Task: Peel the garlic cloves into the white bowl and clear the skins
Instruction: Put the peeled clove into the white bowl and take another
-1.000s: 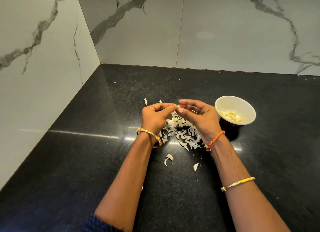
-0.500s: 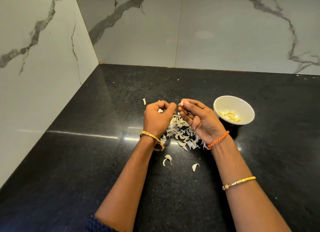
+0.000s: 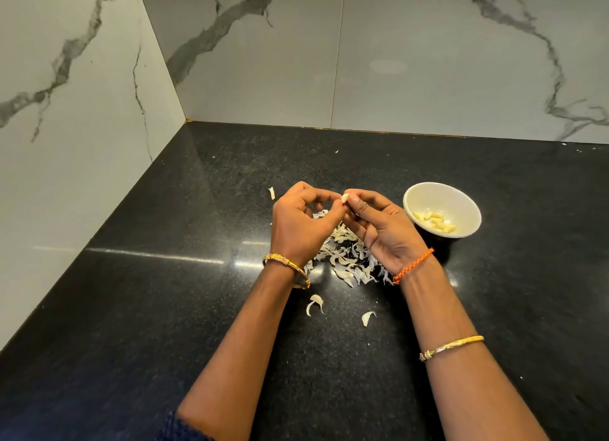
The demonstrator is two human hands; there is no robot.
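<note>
Two hands meet just above the pile of garlic skins (image 3: 346, 259) on the black desk (image 3: 164, 308). The right hand (image 3: 379, 223) pinches a small garlic clove (image 3: 345, 197) between its thumb and first finger. The left hand (image 3: 303, 223) has its fingers curled in, and its fingertips touch the same clove, so both hands hold it together. How much skin is left on the clove is too small to tell.

The white bowl (image 3: 461, 203) sits just to the right of the pile, near the right hand. A few peeled cloves (image 3: 435, 221) lie inside it. Some loose bits of skin (image 3: 314, 304) lie on the near side of the pile, and one more bit (image 3: 271, 193) lies at its far left.

The step in hand looks like peeling this one clove. Next, the last skin should come off and fall onto the pile. Then the right hand needs only a short move to the right to drop the clove in the bowl. The skins are not cleared yet, so that job waits for later.
</note>
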